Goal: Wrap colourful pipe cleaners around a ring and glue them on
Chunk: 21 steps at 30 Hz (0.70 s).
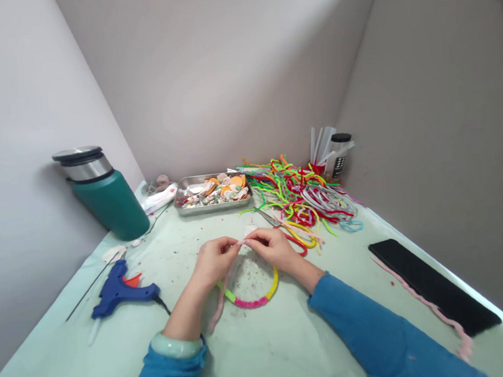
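A ring wrapped in fuzzy pipe cleaner, with green, magenta and yellow stretches (252, 303), stands out below my hands. My left hand (214, 261) and my right hand (274, 249) meet at its far side, fingertips pinched together on a pale pink pipe cleaner (220, 310). One end of that pipe cleaner trails down beside my left wrist. My fingers cover the far part of the ring, so how the pink strand sits on it is hidden. Just beyond my right hand lie scissors with red and yellow handles (301, 244).
Pipe cleaners (297, 189) lie heaped at the back right. A metal tray (214, 207) of small cut pieces is at the back. On the left are a blue glue gun (124, 290) and a green bottle (114, 204). A black phone-like slab (432, 283) lies right, beside another pink strand.
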Each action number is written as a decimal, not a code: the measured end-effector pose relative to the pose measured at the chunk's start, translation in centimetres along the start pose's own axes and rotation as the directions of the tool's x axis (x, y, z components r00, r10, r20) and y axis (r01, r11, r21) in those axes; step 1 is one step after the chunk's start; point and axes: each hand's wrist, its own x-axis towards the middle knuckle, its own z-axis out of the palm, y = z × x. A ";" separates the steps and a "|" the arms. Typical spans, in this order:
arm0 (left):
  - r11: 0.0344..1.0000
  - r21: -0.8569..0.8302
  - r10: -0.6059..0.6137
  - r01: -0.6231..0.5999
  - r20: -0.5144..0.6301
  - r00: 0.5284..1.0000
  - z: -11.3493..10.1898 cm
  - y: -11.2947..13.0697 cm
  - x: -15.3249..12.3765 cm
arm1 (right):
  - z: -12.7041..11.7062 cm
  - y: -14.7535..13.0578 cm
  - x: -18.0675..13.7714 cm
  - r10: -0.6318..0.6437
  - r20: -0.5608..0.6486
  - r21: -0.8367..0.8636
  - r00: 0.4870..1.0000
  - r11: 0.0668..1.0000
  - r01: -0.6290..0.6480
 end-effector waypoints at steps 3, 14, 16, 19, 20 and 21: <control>0.982 0.171 0.095 -0.083 -0.061 0.994 -0.1 0.2 -0.2 | 0.0 0.2 0.0 0.027 0.008 0.022 1.000 0.999 -0.027; 0.964 0.227 0.158 -0.137 -0.078 0.984 0.1 0.6 -0.6 | -0.6 0.0 0.3 0.229 0.075 0.241 0.971 0.940 -0.240; 0.954 0.265 0.167 -0.139 -0.087 0.982 0.1 0.6 -0.6 | -0.6 -0.2 0.4 0.231 0.087 0.243 0.969 0.939 -0.245; 0.947 0.293 0.167 -0.131 -0.103 0.981 0.0 0.7 -0.6 | -0.5 -0.3 0.4 0.232 0.085 0.253 0.969 0.936 -0.246; 0.948 0.292 0.165 -0.128 -0.106 0.981 0.0 0.7 -0.5 | -0.5 -0.3 0.4 0.232 0.081 0.258 0.969 0.934 -0.246; 0.950 0.287 0.159 -0.121 -0.112 0.981 0.0 0.8 -0.5 | -0.4 -0.3 0.4 0.233 0.078 0.261 0.969 0.934 -0.245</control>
